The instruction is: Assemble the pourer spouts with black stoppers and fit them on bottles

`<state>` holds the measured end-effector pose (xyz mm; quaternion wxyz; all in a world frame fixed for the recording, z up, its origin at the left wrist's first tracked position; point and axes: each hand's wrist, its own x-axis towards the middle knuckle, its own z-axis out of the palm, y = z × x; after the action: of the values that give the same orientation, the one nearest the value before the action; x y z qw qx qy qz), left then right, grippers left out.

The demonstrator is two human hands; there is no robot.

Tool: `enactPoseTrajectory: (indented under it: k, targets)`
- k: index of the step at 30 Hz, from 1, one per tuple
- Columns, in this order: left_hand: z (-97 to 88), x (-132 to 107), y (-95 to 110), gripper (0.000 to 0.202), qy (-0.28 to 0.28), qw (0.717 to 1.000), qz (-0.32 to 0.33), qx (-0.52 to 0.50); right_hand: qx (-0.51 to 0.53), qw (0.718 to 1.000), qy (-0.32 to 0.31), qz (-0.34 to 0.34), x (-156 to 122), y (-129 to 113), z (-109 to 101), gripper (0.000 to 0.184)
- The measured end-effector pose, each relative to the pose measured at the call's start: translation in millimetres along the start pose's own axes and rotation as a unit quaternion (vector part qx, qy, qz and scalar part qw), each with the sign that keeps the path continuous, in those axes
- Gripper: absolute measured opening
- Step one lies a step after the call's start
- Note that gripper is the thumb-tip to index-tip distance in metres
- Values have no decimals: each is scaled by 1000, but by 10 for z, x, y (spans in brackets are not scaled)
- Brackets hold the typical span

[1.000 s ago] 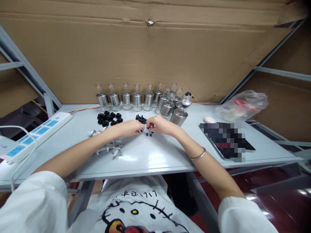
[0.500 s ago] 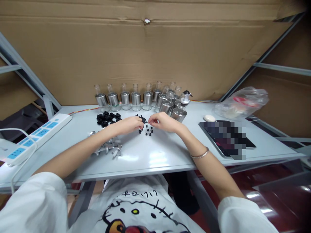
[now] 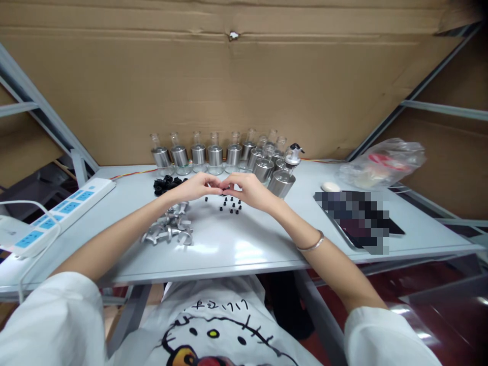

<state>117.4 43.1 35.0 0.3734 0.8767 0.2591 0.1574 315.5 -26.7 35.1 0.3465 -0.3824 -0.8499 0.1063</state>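
Note:
Both hands meet fingertip to fingertip above the table, behind a scatter of tiny black plugs (image 3: 231, 204). My left hand (image 3: 201, 186) is closed in a pinch, and my right hand (image 3: 247, 190) pinches from the other side. A small black part (image 3: 224, 192) shows between their fingertips; its exact shape is mostly hidden. Beyond my left wrist lies a pile of black caps (image 3: 164, 184), partly covered by the forearm. Silver metal pieces (image 3: 171, 230) lie heaped on the near side of that forearm.
A row of glass bottles with metal sleeves (image 3: 215, 154) stands at the back; one bottle carries a silver and black top (image 3: 293, 154). To the left lies a white power strip (image 3: 63, 216). On the right are a pixelated tablet (image 3: 354, 218), a white oval object (image 3: 330, 187) and a plastic bag (image 3: 381, 162).
My hands have come together from a small gap, fingertips now meeting. The cluster of black pieces behind them is now hidden. One black plug now shows apart, left of the others.

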Motion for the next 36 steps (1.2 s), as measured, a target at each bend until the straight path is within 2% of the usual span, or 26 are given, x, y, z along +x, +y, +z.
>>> enactPoseTrajectory:
  k: [3,5,6,8,10,12,15,19,24,28,36]
  targets:
    - [-61,-55,1,35,-25,994,-30,-99,9,1000,24,-8,64,-38,29,5]
    - [-81,-78,-19,36,-50,994,-40,-93,2,1000,12,2,67,-39,20,5]
    - [-86,-81,-37,34,-59,996,-41,-60,-10,1000,-1,8,52,-36,6,6]
    - [-86,-73,-89,28,-73,994,-26,73,-51,998,-34,26,-16,-23,-38,9]
    - [-68,-55,-157,23,-82,973,-2,215,-99,991,-73,52,-134,-6,-94,13]
    - [-34,-42,-225,19,-95,956,16,276,-138,981,-107,83,-288,16,-147,18]
    - [24,-44,-299,12,-103,953,29,284,-168,965,-153,128,-523,63,-188,16]
    - [86,-53,-322,13,-95,947,42,305,-171,956,-195,134,-676,119,-161,17]
    - [208,-58,-224,20,-71,945,55,315,-211,941,-206,166,-588,110,-121,16]
    - [296,-41,-138,20,-59,954,63,286,-256,925,-228,166,-503,87,-136,14]
    - [262,29,-159,19,-62,977,37,202,-220,938,-223,148,-435,132,-96,20]
